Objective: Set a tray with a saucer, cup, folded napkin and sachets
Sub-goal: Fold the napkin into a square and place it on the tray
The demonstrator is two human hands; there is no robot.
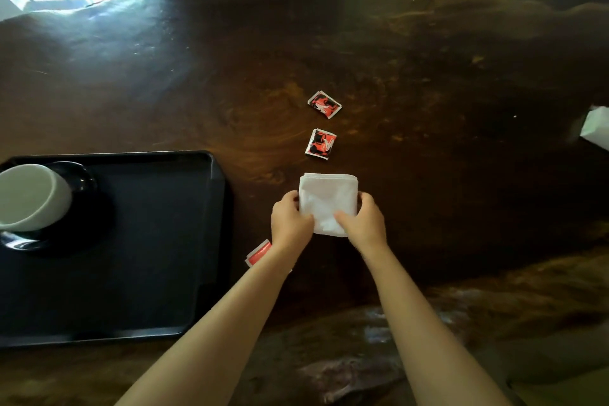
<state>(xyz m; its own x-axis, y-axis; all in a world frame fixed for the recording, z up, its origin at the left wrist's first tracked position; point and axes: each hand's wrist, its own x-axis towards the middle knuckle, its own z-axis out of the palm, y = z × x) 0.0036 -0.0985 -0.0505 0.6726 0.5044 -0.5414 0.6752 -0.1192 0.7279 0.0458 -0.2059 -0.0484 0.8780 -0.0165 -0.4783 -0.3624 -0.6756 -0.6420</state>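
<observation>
While both hands' fingers (290, 199) grip it, the white napkin (328, 199) looks folded square.

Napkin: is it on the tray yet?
No, the napkin is on the wooden table, right of the tray, held by the left hand and right hand.

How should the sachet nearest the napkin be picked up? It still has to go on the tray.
Pinch the sachet by its two long edges from above: it lies flat on the table, clear of the napkin, with nothing underneath to hook. Both hands are busy.
</observation>
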